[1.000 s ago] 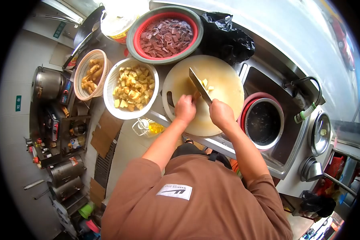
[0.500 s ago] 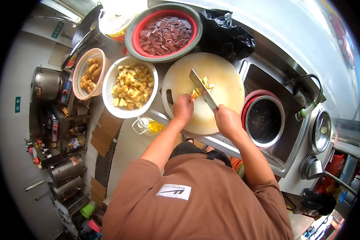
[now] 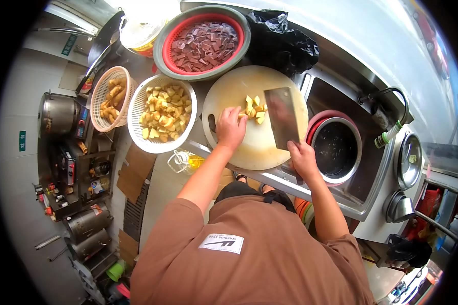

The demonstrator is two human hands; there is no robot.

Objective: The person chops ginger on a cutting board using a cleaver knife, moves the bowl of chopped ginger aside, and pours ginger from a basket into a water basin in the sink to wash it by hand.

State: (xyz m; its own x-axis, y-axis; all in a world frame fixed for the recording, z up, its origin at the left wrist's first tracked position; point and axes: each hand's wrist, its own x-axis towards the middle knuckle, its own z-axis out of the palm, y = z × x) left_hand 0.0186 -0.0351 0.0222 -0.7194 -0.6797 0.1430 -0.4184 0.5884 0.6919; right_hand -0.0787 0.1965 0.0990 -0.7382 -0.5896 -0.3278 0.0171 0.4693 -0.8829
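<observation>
On the round cutting board, my left hand rests with its fingers bent beside several yellow chunks; whether anything lies under the fingers is hidden. My right hand is closed round the handle of a cleaver. The broad blade lies to the right of the chunks, its flat side showing, apart from them. Left of the board, a white basket holds many similar chunks. A pinkish basket farther left holds unpeeled-looking brown root pieces.
Behind the board stand a grey basin with a red strainer of dark red cubes and a black plastic bag. To the right, a sink holds a metal pot below a hose tap. An oil bottle stands lower left.
The cleaver has moved right, away from my left hand, and its blade has turned flat side up. More cut chunks show on the board. My left hand has shifted slightly left.
</observation>
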